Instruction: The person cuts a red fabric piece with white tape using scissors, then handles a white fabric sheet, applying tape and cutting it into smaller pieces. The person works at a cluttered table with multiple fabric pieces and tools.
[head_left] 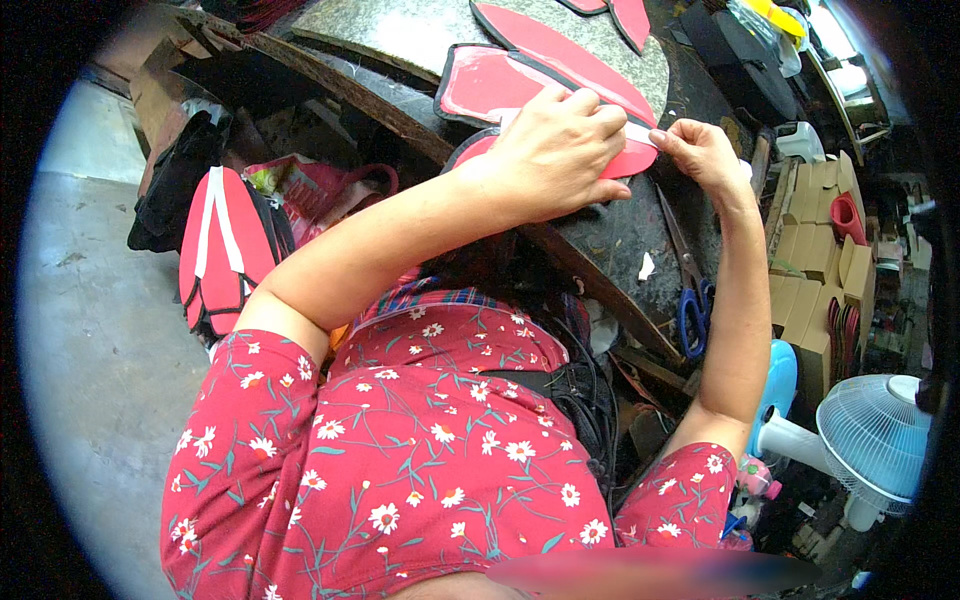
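Head view: my right hand [705, 160] has thumb and fingertip pinched together on the end of a white strip [638, 133], which runs back beneath my left hand [565, 150]. That left hand lies palm down over a red piece [636, 160], its fingers bent and its thumb set apart; whether it grips anything underneath, I cannot tell. The red piece sits at the near side of the work, partly covered by my hand, with the strip along its upper part.

Just beyond lies a black-edged red panel [475, 85], and behind that a long pointed red panel [560, 60], both reaching onto a grey speckled board [360, 30]. Nearer my right forearm, on the dark tabletop [600, 265], are scissors with blue handles [692, 322] and a small white scrap [646, 266].

Off to my left, red and black pieces with white bands [215, 245] hang or stand above the grey floor [100, 340]. Off to my right are cardboard boxes [805, 330] and a blue-and-white fan [875, 440].
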